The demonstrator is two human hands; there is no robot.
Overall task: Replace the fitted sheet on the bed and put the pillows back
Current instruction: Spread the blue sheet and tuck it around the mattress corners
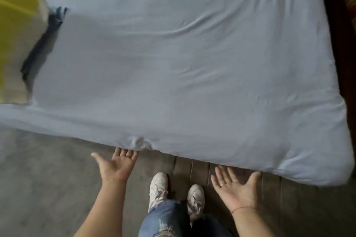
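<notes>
Beneath the one pale-blue fitted sheet [173, 63] edge, two hands (left hand [115, 165], right hand [237, 190]) spread wide, grip empty, fingertips perhaps tucked.

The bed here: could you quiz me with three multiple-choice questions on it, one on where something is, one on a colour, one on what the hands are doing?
1. Where does the yellow pillow lie?
A. at the left edge of the bed
B. on the floor
C. beside the shoes

2. What colour is the fitted sheet?
A. dark red
B. pale blue
C. green

3. How are the two hands?
A. clenched on the sheet
B. holding a pillow
C. open, palms up

Answers:
1 A, the yellow pillow rests on the bed's left side.
2 B, the fitted sheet is pale blue.
3 C, the left hand and right hand show spread fingers at the sheet's lower edge.
</notes>
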